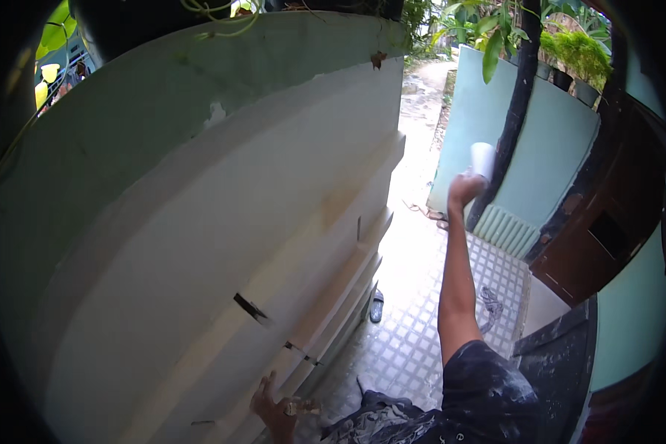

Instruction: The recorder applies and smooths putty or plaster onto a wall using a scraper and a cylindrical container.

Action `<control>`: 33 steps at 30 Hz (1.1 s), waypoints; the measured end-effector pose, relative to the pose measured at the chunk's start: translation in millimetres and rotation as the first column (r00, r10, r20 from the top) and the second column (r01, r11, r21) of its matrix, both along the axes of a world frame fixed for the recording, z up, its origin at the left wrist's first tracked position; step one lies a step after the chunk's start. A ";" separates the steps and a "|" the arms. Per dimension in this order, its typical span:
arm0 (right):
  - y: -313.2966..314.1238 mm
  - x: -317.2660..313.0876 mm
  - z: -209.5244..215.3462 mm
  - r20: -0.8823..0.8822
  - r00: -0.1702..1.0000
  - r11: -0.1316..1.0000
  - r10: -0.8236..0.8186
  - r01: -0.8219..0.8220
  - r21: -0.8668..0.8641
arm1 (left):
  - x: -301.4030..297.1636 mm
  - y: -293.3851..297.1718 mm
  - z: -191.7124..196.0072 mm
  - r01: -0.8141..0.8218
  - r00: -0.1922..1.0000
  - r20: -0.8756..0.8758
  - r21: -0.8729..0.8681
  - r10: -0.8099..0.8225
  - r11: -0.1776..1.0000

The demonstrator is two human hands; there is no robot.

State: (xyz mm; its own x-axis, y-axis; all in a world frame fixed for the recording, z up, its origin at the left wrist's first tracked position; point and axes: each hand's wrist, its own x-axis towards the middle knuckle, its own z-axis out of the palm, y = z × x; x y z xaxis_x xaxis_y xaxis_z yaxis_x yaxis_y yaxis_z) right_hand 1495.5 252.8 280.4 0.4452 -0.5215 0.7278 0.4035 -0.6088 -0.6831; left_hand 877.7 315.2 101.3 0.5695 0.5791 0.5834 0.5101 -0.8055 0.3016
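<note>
While the left hand sits beside the pale wall, whether holding anything I can't tell, the right hand, well apart, clamps a white cup far ahead, apparently a carrying step, next needing steady grip.

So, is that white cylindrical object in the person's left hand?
No, the right hand holds the white cylindrical object out at the end of the stretched arm, while the left hand is near the picture's lower edge.
</note>
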 end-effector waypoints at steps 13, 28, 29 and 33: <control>76.8 72.4 -10.1 -0.205 0.945 0.937 0.254 -0.293 -0.190 | -2.2 -1.2 -11.8 0.087 0.880 0.471 -0.014 -0.070 0.996; 90.1 -17.0 -21.8 -0.074 0.789 0.791 0.610 -0.612 -0.005 | 17.2 -28.1 -47.0 -0.096 0.650 0.712 -0.269 0.265 0.958; 87.4 2.0 -42.5 -0.248 0.748 0.700 0.616 -0.664 -0.263 | 19.1 -25.6 -52.2 -0.059 0.644 0.716 -0.305 0.270 0.951; 81.0 -15.6 -38.7 -0.264 0.745 0.789 0.613 -0.566 0.238 | 4.1 -38.0 -84.4 -0.541 0.544 0.366 -0.535 0.755 0.649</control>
State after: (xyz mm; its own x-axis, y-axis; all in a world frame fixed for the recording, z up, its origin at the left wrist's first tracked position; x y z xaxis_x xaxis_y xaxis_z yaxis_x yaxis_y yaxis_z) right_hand 1480.0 333.8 241.7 0.8844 -0.1594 0.4386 0.4028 -0.2138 -0.8899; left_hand 881.9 277.2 17.0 -0.3780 0.8599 0.3431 0.5195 -0.1098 0.8474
